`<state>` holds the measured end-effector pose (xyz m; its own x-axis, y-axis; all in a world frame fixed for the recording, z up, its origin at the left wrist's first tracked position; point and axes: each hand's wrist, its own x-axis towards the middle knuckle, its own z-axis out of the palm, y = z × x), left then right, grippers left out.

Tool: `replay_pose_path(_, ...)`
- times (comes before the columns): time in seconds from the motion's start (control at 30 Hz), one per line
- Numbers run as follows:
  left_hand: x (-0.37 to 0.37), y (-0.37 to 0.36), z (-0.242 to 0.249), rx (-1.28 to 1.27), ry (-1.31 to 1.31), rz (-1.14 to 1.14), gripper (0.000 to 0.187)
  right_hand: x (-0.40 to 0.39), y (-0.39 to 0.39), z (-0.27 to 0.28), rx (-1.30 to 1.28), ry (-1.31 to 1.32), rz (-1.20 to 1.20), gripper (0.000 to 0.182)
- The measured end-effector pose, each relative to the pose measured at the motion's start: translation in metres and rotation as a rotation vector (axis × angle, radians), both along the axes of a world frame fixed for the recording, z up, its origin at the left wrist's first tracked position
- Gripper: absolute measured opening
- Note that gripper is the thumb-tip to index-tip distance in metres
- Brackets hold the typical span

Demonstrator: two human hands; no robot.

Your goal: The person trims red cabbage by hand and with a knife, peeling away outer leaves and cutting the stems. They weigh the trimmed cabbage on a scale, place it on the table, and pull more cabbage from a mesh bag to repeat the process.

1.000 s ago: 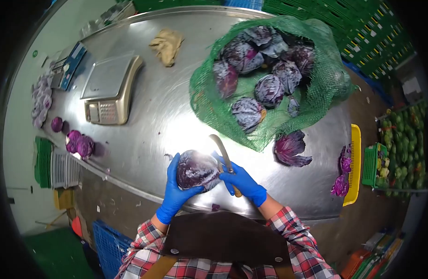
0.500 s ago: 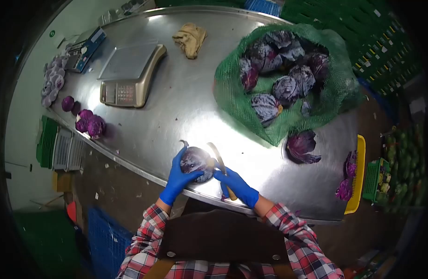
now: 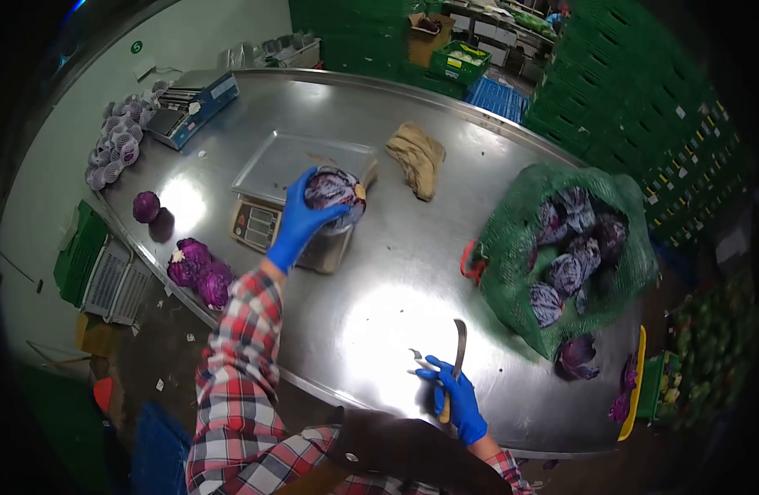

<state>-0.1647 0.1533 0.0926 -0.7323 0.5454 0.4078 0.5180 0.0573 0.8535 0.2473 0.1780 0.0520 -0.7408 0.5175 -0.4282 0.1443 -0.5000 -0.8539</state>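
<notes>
A purple cabbage is in my left hand, its cut pale stem end facing right. That hand is stretched forward and holds the cabbage over the digital scale, hiding part of its pan and body. Lower down, near the front edge of the steel table, my right hand grips a curved-blade knife by its wooden handle, blade pointing up and away. A small dark scrap lies by the fingers of that hand.
A green mesh bag of cabbages stands at right, with a cabbage before it. Trimmed cabbages sit along the left edge. A tan cloth, a blue box and foam-netted produce lie farther back.
My left hand has carried the cabbage forward and left, from the table's front edge to over the scale. My right hand, still holding the knife, is apart from the cabbage. The view has shifted.
</notes>
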Motion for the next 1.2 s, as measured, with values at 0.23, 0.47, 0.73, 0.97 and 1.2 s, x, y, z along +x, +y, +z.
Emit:
replay_pose_path(0.23, -0.064, 0.026, 0.006, -0.554, 0.133, 0.207, 0.105, -0.002, -0.014, -0.037, -0.073, -0.163, -0.099, 0.045)
replay_pose_path(0.47, -0.021, -0.036, -0.033, -0.208, 0.384, 0.359, 0.085, -0.017, -0.004, -0.042, -0.002, -0.192, 0.006, 0.045)
replay_pose_path(0.73, 0.016, -0.218, -0.132, -0.912, 0.685, 0.381, 0.040, -0.017, -0.009, -0.035, -0.037, -0.209, 0.044, 0.039)
replay_pose_path(0.97, 0.006, -0.220, -0.105, -0.756, 0.545, 0.188, 0.018, -0.016, -0.016, -0.043, -0.105, -0.196, 0.097, 0.037)
replay_pose_path(1.2, -0.054, -0.098, -0.025, -0.217, 0.579, 0.285, 0.055, -0.003, -0.022, -0.083, -0.173, -0.146, 0.063, 0.034)
